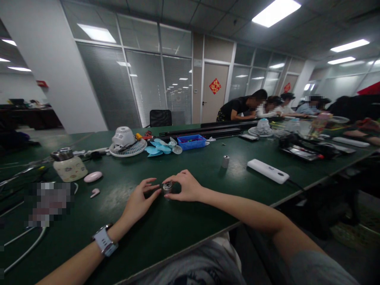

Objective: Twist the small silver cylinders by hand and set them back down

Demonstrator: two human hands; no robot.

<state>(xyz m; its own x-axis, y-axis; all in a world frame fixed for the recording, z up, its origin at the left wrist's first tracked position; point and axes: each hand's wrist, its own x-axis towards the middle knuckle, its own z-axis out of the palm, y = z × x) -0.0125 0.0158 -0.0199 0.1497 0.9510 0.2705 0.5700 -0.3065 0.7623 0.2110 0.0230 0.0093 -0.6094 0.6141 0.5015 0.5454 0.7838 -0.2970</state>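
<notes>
A small silvery metal cylinder (167,187), with a ringed round top, stands upright on the green table (204,225). The thumb and fingers of my right hand (189,186) close around it from the right. Just to its left, my left hand (138,204) has its fingers and thumb apart, with nothing in it; the fingertips point toward the cylinder. Farther back on the right stands another small metal cylinder (225,161), untouched.
A white oblong device (268,171) with a cable lies to the right. Left are a jar (69,168), a pink case (93,176) and an earbud (95,192). Behind are fan parts (127,147), blue blades (158,147) and a blue bin (191,143). Several people (240,107) lean over the far side.
</notes>
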